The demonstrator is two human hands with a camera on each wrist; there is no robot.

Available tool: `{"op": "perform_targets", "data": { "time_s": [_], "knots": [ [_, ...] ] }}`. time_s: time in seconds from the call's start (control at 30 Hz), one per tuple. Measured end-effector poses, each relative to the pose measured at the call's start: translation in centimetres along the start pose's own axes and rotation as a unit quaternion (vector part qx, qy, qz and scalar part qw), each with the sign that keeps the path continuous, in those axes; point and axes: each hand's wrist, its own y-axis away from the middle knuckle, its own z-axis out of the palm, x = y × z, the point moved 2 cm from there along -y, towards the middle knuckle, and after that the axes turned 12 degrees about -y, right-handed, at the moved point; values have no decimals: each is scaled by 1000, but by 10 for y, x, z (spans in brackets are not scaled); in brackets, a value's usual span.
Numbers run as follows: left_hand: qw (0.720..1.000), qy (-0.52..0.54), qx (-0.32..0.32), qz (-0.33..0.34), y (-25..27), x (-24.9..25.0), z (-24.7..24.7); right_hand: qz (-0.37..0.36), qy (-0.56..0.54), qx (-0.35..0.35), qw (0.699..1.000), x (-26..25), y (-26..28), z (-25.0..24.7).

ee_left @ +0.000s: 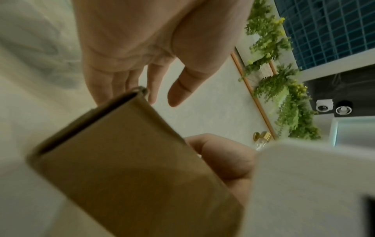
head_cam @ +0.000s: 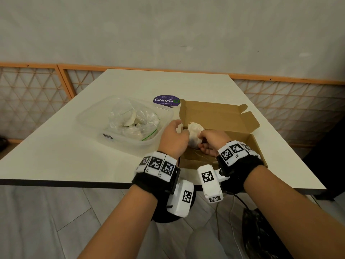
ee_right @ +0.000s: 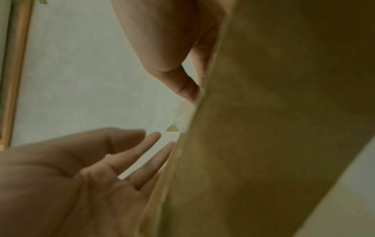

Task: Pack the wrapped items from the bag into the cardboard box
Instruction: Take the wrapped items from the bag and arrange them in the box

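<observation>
White-wrapped, the rounded item (head_cam: 194,134) sits inside the open cardboard box (head_cam: 220,116), between the two hands. Left hand (head_cam: 173,139) hovers at the box's left wall, its fingers (ee_left: 113,83) straight and loosely spread, holding nothing. Right hand (head_cam: 212,143) lies in the box just beside the item; its fingers look relaxed, though the blur makes contact hard to judge. Beyond the left fingers, a clear tub (head_cam: 89,118) holds the plastic bag (head_cam: 134,122) on the pale table (head_cam: 56,156).

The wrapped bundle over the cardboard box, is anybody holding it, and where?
Both hands seem to cup the white wrapped bundle: left hand against its left side, right hand at its lower right. The exact finger contact is hidden.
</observation>
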Motion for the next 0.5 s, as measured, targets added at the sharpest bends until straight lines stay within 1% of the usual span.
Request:
{"op": "perform_targets", "data": {
  "time_s": [0.07, 0.1, 0.23, 0.33, 0.4, 0.5],
  "knots": [
    [998, -65, -5, 16, -3, 3, 1, -26, -28, 14, 999, 1, -1, -1],
    [996, -81, -6, 20, -4, 3, 2, -37, -41, 13, 998, 2, 0, -1],
    [993, -108, -4, 47, -6, 2, 5, -43, -95, -33, 994, 2, 5, 1],
    [992, -114, -8, 43, -8, 2, 4, -46, -126, -55, 989, 1, 8, 3],
    [992, -121, -4, 31, -9, 0, 3, -40, -135, -36, 989, 1, 7, 2],
    [993, -118, -5, 11, -8, -3, 2, -37, -140, 39, 989, 1, 0, -6]
  ]
}}
